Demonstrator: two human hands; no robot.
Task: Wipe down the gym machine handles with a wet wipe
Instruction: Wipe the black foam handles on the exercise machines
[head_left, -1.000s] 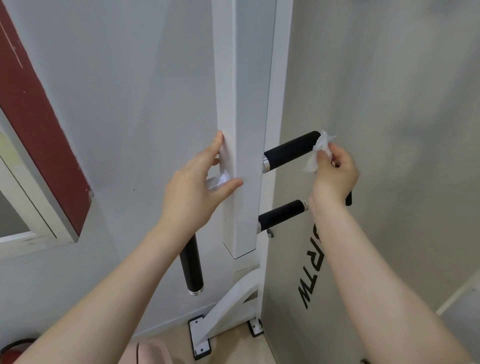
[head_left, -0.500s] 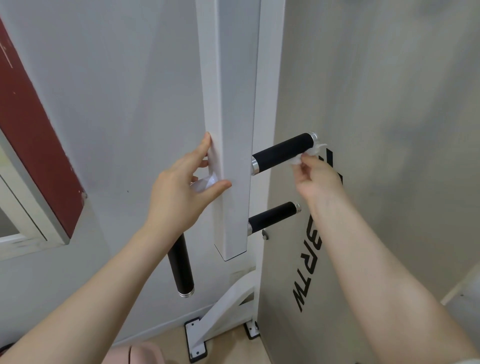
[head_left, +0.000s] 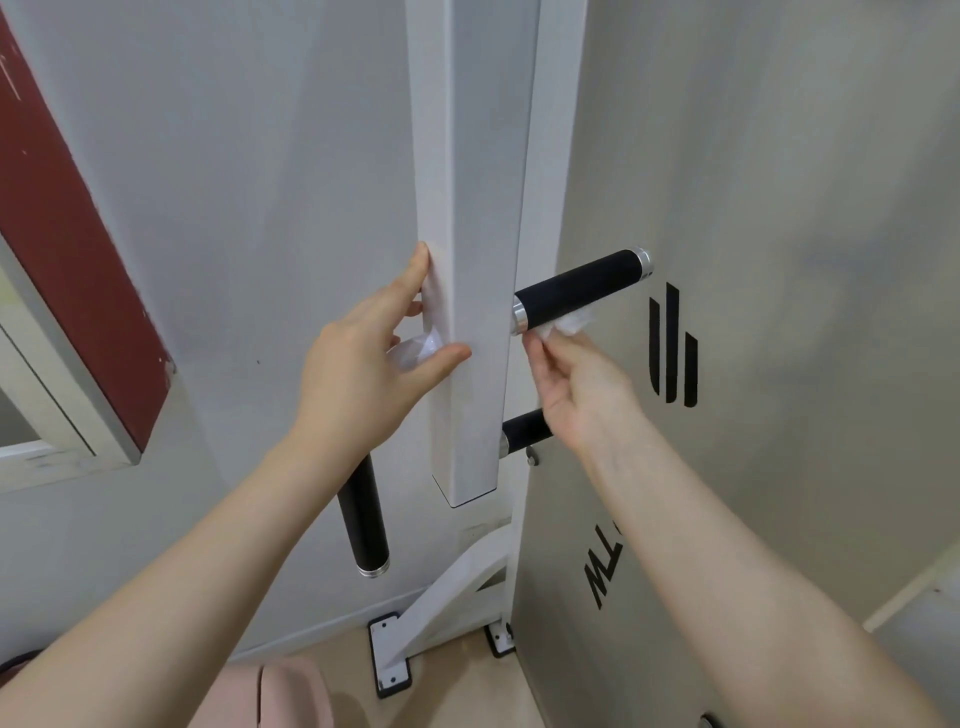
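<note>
A white square post (head_left: 475, 260) of the gym machine hangs down the middle. An upper black handle (head_left: 582, 288) with silver end caps sticks out to its right. My right hand (head_left: 582, 389) pinches a crumpled white wet wipe (head_left: 569, 325) against the underside of that handle, near the post. A second black handle (head_left: 524, 431) below is partly hidden by my right hand. A third black handle (head_left: 363, 514) points down on the left. My left hand (head_left: 363, 374) grips the post's left edge, with a clear wrapper (head_left: 415, 351) tucked in its palm.
A grey panel (head_left: 779, 364) with black lettering stands close on the right. A white wall is behind, with a dark red framed panel (head_left: 67, 234) at left. White floor brackets (head_left: 389, 654) sit at the bottom, and a pink object (head_left: 291, 696) lies near them.
My right hand slid the wipe from the outer end of the upper handle along its underside toward the post. My left hand stayed on the post.
</note>
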